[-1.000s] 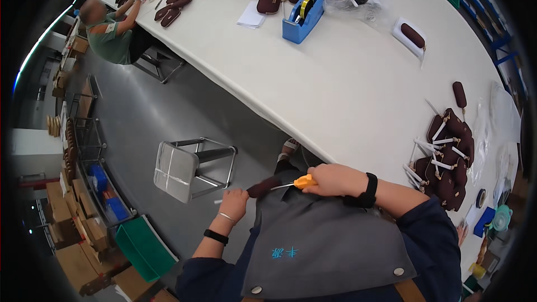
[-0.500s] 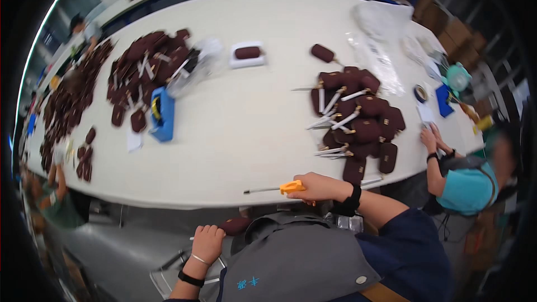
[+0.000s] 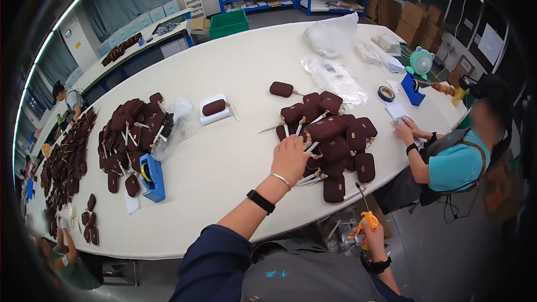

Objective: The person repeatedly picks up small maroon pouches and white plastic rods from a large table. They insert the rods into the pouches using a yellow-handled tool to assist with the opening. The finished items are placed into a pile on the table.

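My left hand [image 3: 288, 159] reaches over the near left side of a pile of dark maroon zip pouches [image 3: 335, 151]. Its fingers are bent and held together among the white strips [image 3: 314, 146] and gold-coloured fittings; what lies under the fingertips is hidden. Beyond the table's near edge, my right hand [image 3: 373, 237] grips a yellow tool [image 3: 366, 223] with a long thin metal nose, much like a stick lighter. Its nose points up toward the pile's near edge. One pouch [image 3: 281, 89] lies apart on the far side of the pile.
On the white table [image 3: 224, 190] are a white box with a pouch [image 3: 213, 107], a blue tape dispenser [image 3: 152, 178], more pouch piles [image 3: 131, 128] at left, and clear plastic bags [image 3: 335, 81] at the far right. A co-worker in turquoise [image 3: 458, 159] sits at right, another [image 3: 75, 265] at lower left.
My left hand has gone from below the table edge, where it held a pouch, up to the pile. My right hand has moved right and down with the yellow tool. The view has shifted.
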Available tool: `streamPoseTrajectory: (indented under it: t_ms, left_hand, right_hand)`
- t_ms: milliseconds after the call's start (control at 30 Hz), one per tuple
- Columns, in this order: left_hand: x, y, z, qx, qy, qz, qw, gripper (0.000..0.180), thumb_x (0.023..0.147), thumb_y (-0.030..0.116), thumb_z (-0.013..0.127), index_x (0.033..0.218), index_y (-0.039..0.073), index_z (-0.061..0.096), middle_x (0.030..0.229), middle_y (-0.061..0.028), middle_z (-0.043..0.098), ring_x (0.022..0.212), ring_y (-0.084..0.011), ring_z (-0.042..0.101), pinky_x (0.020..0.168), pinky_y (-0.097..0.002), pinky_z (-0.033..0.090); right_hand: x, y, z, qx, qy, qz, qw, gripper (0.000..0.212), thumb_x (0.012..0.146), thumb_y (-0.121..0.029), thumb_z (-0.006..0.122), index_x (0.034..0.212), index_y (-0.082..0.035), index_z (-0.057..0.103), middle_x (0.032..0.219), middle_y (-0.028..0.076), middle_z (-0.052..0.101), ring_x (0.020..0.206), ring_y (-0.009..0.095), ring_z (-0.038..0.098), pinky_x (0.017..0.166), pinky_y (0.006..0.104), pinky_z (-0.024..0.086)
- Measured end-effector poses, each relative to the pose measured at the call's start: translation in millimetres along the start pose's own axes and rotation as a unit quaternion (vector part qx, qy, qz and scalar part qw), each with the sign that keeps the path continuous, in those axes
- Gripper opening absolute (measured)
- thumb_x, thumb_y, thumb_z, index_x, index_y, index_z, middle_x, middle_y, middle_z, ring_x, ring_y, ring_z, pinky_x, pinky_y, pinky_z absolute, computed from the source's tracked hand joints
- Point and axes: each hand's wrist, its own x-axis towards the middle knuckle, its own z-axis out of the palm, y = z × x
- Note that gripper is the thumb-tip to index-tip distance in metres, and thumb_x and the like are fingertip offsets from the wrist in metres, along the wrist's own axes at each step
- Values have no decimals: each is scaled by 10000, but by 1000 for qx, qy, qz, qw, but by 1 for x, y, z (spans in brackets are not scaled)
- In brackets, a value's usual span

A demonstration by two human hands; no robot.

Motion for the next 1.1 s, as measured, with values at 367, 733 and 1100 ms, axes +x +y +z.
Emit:
streamPoseTrajectory:
  t_ms: [367, 733, 1100]
  left_hand:
    - [-102, -123, -49, 17, -255, -118, 960, 227, 867, 230, 577, 990, 43, 613, 1209, -160, 507, 1045, -324, 539, 846, -448, 454]
    - [-194, -422, -226, 30, 35, -408, 912, 182, 808, 122, 568, 927, 6, 641, 983, -204, 602, 960, -366, 573, 860, -427, 462]
    - [-140, -616, -250, 98, 131, -461, 872, 277, 818, 96, 534, 1074, 68, 635, 1095, -193, 585, 998, -398, 557, 882, -460, 457]
  right_hand:
    - [-19, 22, 79, -36, -83, 31, 995, 234, 943, -247, 539, 998, -20, 518, 681, 80, 634, 559, 140, 631, 364, 197, 384]
    - [-4, -17, 230, -104, -253, -2, 962, 288, 932, -209, 532, 1124, 5, 526, 693, 66, 631, 587, 129, 619, 424, 203, 411]
    - [-12, 0, 261, -238, -135, -21, 962, 301, 940, -264, 551, 1120, -28, 601, 682, -10, 610, 564, 64, 502, 517, 225, 416]
